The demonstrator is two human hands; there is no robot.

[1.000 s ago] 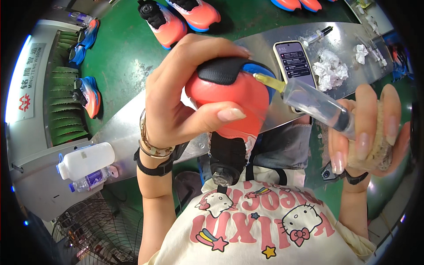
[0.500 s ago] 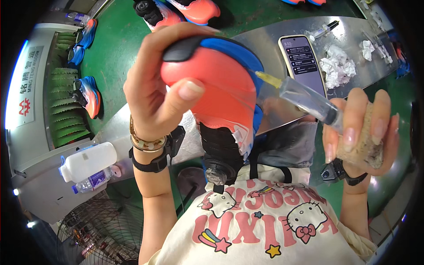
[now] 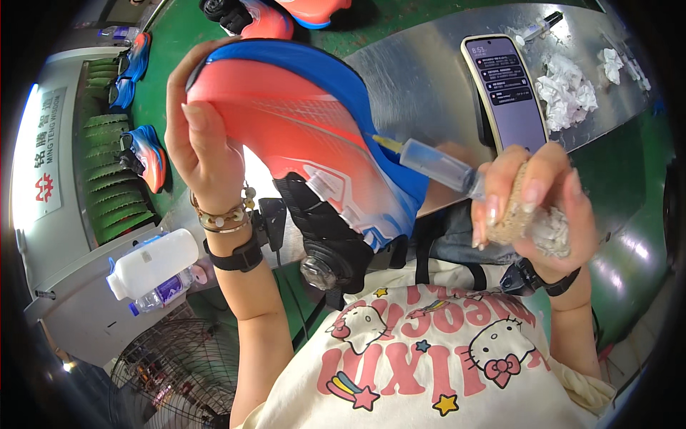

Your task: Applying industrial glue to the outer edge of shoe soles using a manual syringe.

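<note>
An orange-red running shoe (image 3: 286, 107) with a blue sole is held up on its side before me. My left hand (image 3: 204, 146) grips it around the toe end. A black part (image 3: 318, 222) with a round, clear-looking piece at its end sticks out of the shoe's opening. My right hand (image 3: 554, 182) holds a clear syringe (image 3: 434, 161) with a yellow tip. That tip is at the seam between upper and sole; whether it touches, I cannot tell. The same hand also grips a beige sponge-like block (image 3: 509, 220) and a wad of white tissue (image 3: 552, 233).
A phone (image 3: 507, 96) lies on the metal plate (image 3: 421, 64), beside crumpled tissue (image 3: 566, 93) and another syringe (image 3: 539, 27). More shoes (image 3: 261, 20) stand on the green surface (image 3: 179, 79). White and clear bottles (image 3: 157, 263) are at the left, above a wire fan (image 3: 175, 365).
The shoe has turned so more of its side shows, and my left hand has shifted left with it. My right hand has moved left with the syringe, its tip now farther along the sole seam.
</note>
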